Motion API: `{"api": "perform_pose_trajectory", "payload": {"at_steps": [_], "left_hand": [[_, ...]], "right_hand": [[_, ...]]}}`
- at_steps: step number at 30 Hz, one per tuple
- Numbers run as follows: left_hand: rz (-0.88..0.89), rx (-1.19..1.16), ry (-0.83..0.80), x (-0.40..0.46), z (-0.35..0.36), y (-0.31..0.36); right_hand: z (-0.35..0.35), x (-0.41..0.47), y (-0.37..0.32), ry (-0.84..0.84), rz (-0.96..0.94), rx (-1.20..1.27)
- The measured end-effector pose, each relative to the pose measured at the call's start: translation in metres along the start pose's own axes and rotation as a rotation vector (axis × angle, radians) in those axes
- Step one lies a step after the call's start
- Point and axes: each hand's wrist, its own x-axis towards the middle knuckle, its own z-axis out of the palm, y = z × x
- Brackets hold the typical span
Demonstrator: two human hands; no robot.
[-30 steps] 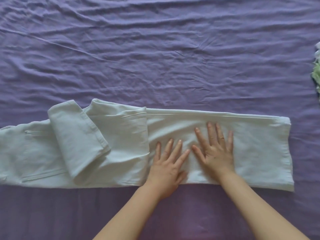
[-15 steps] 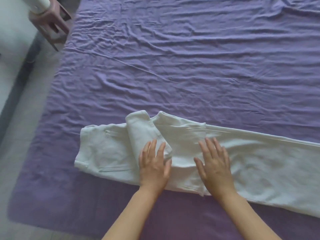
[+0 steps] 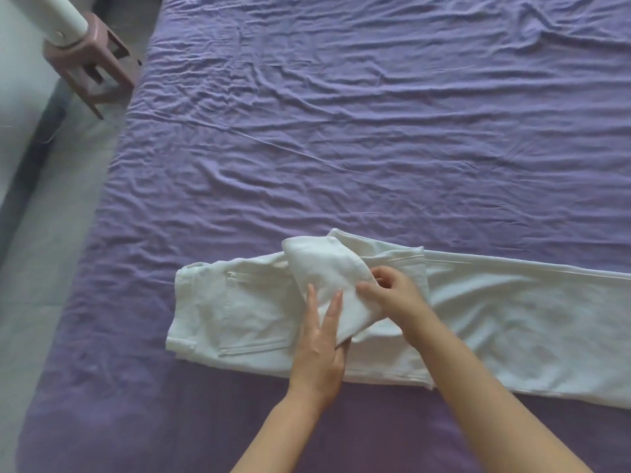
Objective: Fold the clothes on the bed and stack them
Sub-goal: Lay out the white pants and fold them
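White trousers point(image 3: 512, 322) lie lengthwise across the near part of the purple bed sheet point(image 3: 341, 131), waistband at the left, legs running off the right edge of the view. One leg end point(image 3: 324, 268) is folded back over the hip area. My left hand point(image 3: 321, 346) holds the lower edge of that folded leg end, thumb under the cloth and fingers lying on top. My right hand point(image 3: 392, 291) pinches the same leg end at its right edge.
The bed's left edge runs down the left of the view, with grey floor point(image 3: 51, 268) beyond it. A pink stool point(image 3: 92, 59) with a white tube on it stands on the floor at the top left.
Both hands moved left from pressing flat on the trousers to the folded-back leg end and took hold of it. The view also shifted left, showing the bed edge and stool.
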Motion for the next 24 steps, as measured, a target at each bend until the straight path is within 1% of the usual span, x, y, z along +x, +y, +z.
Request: {"api": "perform_pose_trajectory", "payload": {"at_steps": [3,5,7,9,11,13,16,19,21,24], "left_hand": [[0.166,-0.029,-0.086,0.008,0.011,0.041],[0.282,-0.034,-0.155,0.015,0.024,0.074],[0.403,0.005,-0.211,0.021,0.044,0.105],[0.463,0.074,-0.271,0.025,0.071,0.13],[0.445,0.167,-0.33,0.03,0.098,0.145],[0.393,0.325,-0.358,0.034,0.124,0.15],[0.321,0.501,-0.396,0.041,0.152,0.152],[0.286,0.615,-0.382,0.049,0.172,0.155],[0.281,0.649,-0.375,0.051,0.189,0.157],[0.203,0.682,-0.434,0.05,0.215,0.158]], "right_hand": [[-0.057,-0.025,-0.021,0.011,0.043,0.153],[-0.099,-0.037,-0.031,-0.015,0.057,0.228],[-0.139,-0.045,-0.029,0.027,0.037,0.194],[-0.174,-0.052,-0.017,0.143,-0.007,0.064],[-0.207,-0.057,0.003,0.195,-0.042,-0.041],[-0.238,-0.062,0.025,0.242,-0.074,-0.113],[-0.286,-0.071,0.063,0.383,-0.103,-0.159],[-0.336,-0.079,0.106,0.563,-0.079,-0.198],[-0.363,-0.082,0.136,0.66,-0.044,-0.225],[-0.386,-0.074,0.171,0.668,0.059,-0.222]]}}
